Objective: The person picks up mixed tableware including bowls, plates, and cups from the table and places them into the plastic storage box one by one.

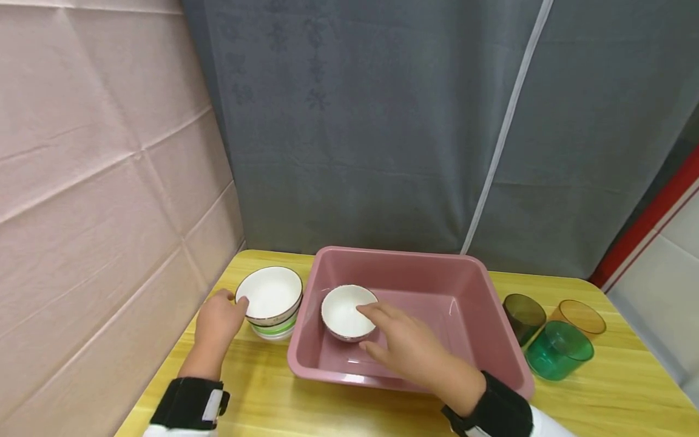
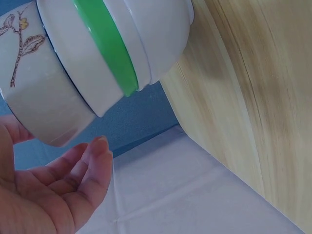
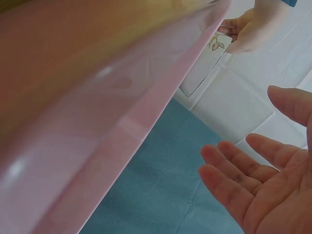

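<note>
Lower left of the frame, a round white ceramic bowl [image 1: 271, 291] topped a stack [image 1: 277, 328] just right of the relaxed, ungripping left hand [image 1: 217, 320]; lower centre, the empty right hand [image 1: 411, 346] hovered right of a smaller white bowl [image 1: 343, 311] in a pink plastic basin [image 1: 404, 257]

The person's left hand [image 1: 218, 318] and right hand [image 1: 404, 346] were bare. Above the left hand sat a wide, matte black wrist band [image 1: 182, 402], with a narrow white rectangular patch [image 1: 212, 405] along one side and a small black strap end [image 1: 224, 400] jutting out beside it. The right arm wore a matching broad black cuff [image 1: 494, 405], from whose edge a short black tab [image 1: 450, 419] stuck out. A plain white left sleeve [image 1: 177, 432] and a white right sleeve [image 1: 546, 425] showed past them. In the right wrist view, a sliver of the left arm's wristwear [image 3: 291, 2] looked blue.
</note>
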Motion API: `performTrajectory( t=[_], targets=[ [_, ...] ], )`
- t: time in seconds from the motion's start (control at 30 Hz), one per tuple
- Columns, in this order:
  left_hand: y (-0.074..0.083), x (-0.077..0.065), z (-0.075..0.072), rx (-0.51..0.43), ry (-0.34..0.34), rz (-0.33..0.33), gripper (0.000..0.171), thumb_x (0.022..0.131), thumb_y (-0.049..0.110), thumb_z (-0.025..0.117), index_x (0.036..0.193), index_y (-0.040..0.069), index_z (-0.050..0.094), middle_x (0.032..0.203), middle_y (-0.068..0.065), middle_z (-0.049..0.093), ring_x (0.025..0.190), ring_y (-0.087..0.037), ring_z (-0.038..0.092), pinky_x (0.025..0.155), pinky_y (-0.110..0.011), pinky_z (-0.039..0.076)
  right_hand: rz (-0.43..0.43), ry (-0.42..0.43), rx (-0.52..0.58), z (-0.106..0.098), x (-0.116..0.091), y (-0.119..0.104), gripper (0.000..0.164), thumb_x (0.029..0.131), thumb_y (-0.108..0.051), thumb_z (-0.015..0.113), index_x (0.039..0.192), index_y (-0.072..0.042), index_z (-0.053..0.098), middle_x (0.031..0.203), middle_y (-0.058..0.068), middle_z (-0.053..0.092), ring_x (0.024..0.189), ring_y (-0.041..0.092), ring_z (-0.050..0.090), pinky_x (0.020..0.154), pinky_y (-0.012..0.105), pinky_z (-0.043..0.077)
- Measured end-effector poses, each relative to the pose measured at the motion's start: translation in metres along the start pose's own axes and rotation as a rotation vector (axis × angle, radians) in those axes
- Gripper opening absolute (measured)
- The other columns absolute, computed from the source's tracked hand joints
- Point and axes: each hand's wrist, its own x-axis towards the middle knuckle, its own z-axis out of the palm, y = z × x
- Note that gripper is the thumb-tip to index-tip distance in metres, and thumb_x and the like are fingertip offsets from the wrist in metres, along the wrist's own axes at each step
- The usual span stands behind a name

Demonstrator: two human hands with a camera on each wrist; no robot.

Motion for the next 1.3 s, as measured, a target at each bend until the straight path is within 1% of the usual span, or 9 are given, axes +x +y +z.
performTrajectory(
  t=[0.23, 0.43, 0.6, 0.67, 0.87, 1.13, 1.2, 1.3],
  targets=[
    [-0.001, 0.003, 0.001, -0.010, -0.024, -0.006, 0.045, 0.093, 0.019, 0.046, 0.117, -0.019, 0.052, 0.116, -0.038, 0.055, 0.102, -0.049, 0.056, 0.085, -0.057, 0.046, 0.003, -0.026, -0.002, 0.002, -0.004, 0.000, 0.054, 0.080, -0.025, 0.077, 0.129, -0.013, 0.059, 0.125, 0.005, 0.061, 0.114, 0.023, 0.060, 0.088, 0.044, 0.051],
    [-0.002, 0.005, 0.003, -0.013, -0.021, -0.012, 0.042, 0.093, 0.017, 0.047, 0.113, -0.019, 0.053, 0.109, -0.036, 0.058, 0.092, -0.044, 0.057, 0.080, -0.054, 0.048, 0.017, -0.052, -0.003, 0.004, -0.004, 0.001, 0.055, 0.079, -0.025, 0.078, 0.129, -0.014, 0.059, 0.127, 0.005, 0.060, 0.115, 0.024, 0.059, 0.088, 0.045, 0.051],
    [-0.001, 0.006, 0.005, -0.016, -0.025, -0.023, 0.043, 0.093, 0.017, 0.047, 0.117, -0.020, 0.051, 0.112, -0.038, 0.056, 0.096, -0.045, 0.057, 0.083, -0.055, 0.047, 0.019, -0.062, -0.007, 0.005, -0.004, 0.002, 0.054, 0.079, -0.026, 0.078, 0.128, -0.013, 0.059, 0.127, 0.006, 0.060, 0.115, 0.026, 0.060, 0.088, 0.046, 0.051],
    [0.000, 0.006, 0.005, -0.019, -0.030, -0.030, 0.045, 0.093, 0.016, 0.047, 0.119, -0.020, 0.050, 0.114, -0.038, 0.055, 0.097, -0.045, 0.057, 0.084, -0.055, 0.048, 0.017, -0.062, -0.009, 0.006, -0.005, 0.003, 0.053, 0.079, -0.026, 0.078, 0.128, -0.013, 0.060, 0.127, 0.006, 0.061, 0.114, 0.026, 0.060, 0.088, 0.047, 0.051],
    [0.001, 0.007, 0.006, -0.015, -0.040, -0.037, 0.043, 0.094, 0.014, 0.044, 0.118, -0.021, 0.051, 0.114, -0.039, 0.056, 0.093, -0.043, 0.057, 0.081, -0.055, 0.049, 0.015, -0.063, -0.005, 0.007, -0.005, 0.006, 0.054, 0.080, -0.025, 0.077, 0.129, -0.012, 0.059, 0.127, 0.006, 0.060, 0.115, 0.025, 0.060, 0.089, 0.046, 0.050],
    [0.003, 0.011, 0.007, -0.007, -0.033, -0.024, 0.039, 0.092, 0.010, 0.039, 0.112, -0.021, 0.053, 0.109, -0.038, 0.057, 0.088, -0.042, 0.057, 0.078, -0.054, 0.048, 0.038, -0.072, 0.003, 0.008, -0.005, 0.010, 0.054, 0.081, -0.024, 0.076, 0.131, -0.013, 0.058, 0.127, 0.006, 0.060, 0.113, 0.025, 0.060, 0.088, 0.046, 0.051],
    [0.003, 0.011, 0.007, -0.014, -0.031, -0.021, 0.039, 0.092, 0.009, 0.038, 0.112, -0.021, 0.053, 0.107, -0.038, 0.057, 0.086, -0.041, 0.056, 0.076, -0.053, 0.049, 0.044, -0.074, 0.007, 0.007, -0.005, 0.009, 0.054, 0.081, -0.024, 0.076, 0.131, -0.013, 0.058, 0.128, 0.006, 0.060, 0.114, 0.025, 0.060, 0.088, 0.047, 0.051],
    [0.003, 0.011, 0.007, -0.032, -0.035, -0.035, 0.039, 0.092, 0.008, 0.037, 0.113, -0.021, 0.052, 0.108, -0.038, 0.057, 0.086, -0.040, 0.055, 0.075, -0.052, 0.049, 0.052, -0.080, 0.012, 0.006, -0.005, 0.009, 0.054, 0.081, -0.023, 0.076, 0.131, -0.013, 0.057, 0.128, 0.007, 0.060, 0.114, 0.026, 0.060, 0.088, 0.048, 0.051]
  ],
)
